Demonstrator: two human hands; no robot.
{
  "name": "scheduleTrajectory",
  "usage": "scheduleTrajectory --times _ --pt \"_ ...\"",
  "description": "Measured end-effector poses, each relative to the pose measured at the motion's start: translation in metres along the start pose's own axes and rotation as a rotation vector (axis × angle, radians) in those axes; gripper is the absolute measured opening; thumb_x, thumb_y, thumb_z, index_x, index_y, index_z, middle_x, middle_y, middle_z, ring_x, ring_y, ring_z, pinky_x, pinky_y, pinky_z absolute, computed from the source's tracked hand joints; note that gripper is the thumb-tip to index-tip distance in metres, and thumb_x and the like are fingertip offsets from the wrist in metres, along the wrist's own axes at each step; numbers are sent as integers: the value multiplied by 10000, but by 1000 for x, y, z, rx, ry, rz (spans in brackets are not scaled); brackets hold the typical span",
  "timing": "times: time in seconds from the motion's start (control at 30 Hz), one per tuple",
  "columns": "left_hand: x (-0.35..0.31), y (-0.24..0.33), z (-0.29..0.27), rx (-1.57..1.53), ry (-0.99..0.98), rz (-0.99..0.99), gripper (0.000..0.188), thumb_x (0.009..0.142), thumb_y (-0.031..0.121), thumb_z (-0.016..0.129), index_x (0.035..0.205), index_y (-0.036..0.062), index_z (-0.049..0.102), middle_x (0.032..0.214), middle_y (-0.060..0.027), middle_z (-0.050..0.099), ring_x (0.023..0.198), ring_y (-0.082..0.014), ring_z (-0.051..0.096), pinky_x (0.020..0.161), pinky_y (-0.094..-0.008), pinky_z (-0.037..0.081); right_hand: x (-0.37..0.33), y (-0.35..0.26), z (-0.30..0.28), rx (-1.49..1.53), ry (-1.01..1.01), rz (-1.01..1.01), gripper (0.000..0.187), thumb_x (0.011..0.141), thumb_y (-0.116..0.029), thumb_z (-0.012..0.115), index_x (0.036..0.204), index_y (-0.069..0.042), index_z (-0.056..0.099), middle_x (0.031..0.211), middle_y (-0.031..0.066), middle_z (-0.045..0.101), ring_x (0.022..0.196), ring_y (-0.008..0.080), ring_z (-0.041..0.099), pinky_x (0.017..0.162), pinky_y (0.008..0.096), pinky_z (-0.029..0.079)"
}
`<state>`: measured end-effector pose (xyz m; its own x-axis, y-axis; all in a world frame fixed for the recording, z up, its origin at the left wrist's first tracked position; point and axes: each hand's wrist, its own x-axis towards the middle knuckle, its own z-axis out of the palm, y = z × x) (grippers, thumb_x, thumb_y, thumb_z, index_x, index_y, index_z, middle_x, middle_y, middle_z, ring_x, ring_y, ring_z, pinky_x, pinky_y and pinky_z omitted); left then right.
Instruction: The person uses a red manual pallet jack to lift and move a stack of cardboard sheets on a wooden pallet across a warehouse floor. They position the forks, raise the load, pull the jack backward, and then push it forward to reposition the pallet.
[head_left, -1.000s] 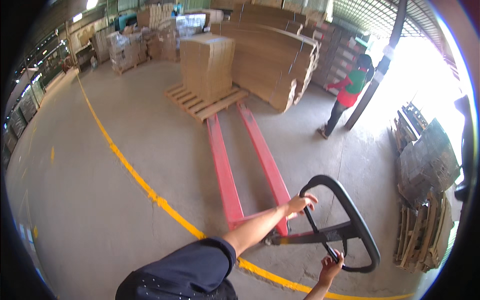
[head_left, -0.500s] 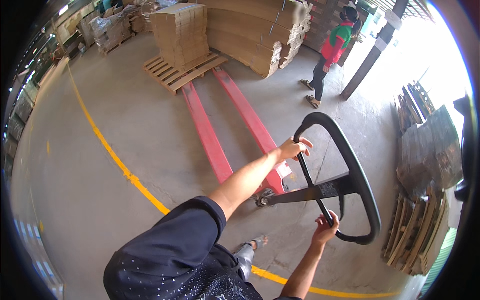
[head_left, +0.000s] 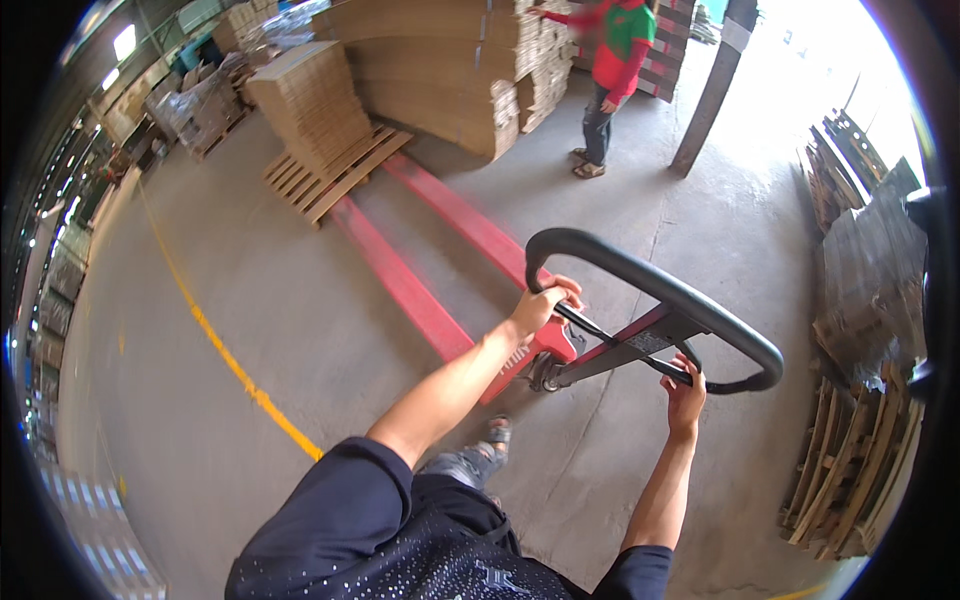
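Observation:
My left hand (head_left: 548,303) is closed around the near bar of a black loop handle (head_left: 622,262), close to its left corner. Farther right on the same bar, my right hand (head_left: 684,392) grips it beside a small lever. The handle's shaft runs down to a red pallet jack (head_left: 405,290), whose two long forks point away from me. Their far ends meet the near edge of a wooden pallet (head_left: 320,200); whether they reach under it is hard to see. A tall stack of flat cardboard (head_left: 310,110) stands on that pallet.
Behind it rises a large cardboard pile (head_left: 420,75), with a co-worker (head_left: 615,75) in red and green at its right end. A post (head_left: 712,100) stands farther right. Stacked wooden pallets (head_left: 850,460) line the right side; a yellow line (head_left: 235,365) crosses the floor at left.
The handle has swung round, its right end moving away from me, and my right hand has gone forward with it. The co-worker has an arm stretched to the cardboard pile. My view has shifted.

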<state>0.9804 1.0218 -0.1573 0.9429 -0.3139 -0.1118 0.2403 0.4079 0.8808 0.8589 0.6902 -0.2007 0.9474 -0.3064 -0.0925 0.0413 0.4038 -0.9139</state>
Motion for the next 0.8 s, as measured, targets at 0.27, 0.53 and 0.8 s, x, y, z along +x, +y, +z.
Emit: scheduleTrajectory --times 0.27,0.53,0.8 --pt "119 -40 42 170 318 177 212 996 146 466 1004 73 666 808 -36 672 648 -88 592 531 -241 450 261 -27 1 -319 409 120 301 1015 -383 553 1112 -100 588 1012 27 637 930 173 640 735 403 539" --pt "228 -16 27 125 525 198 135 960 85 553 975 25 673 881 -55 685 671 -137 636 576 -264 499 472 10 89 -6 77 176 298 991 -346 596 1072 -60 621 899 34 654 856 159 651 711 357 564" --pt "326 47 -71 39 693 280 163 971 150 557 1063 41 637 897 -60 659 683 -147 631 622 -296 546 606 22 222 -313 -489 302 268 923 -332 617 1009 -105 730 963 13 670 916 118 624 713 330 532"
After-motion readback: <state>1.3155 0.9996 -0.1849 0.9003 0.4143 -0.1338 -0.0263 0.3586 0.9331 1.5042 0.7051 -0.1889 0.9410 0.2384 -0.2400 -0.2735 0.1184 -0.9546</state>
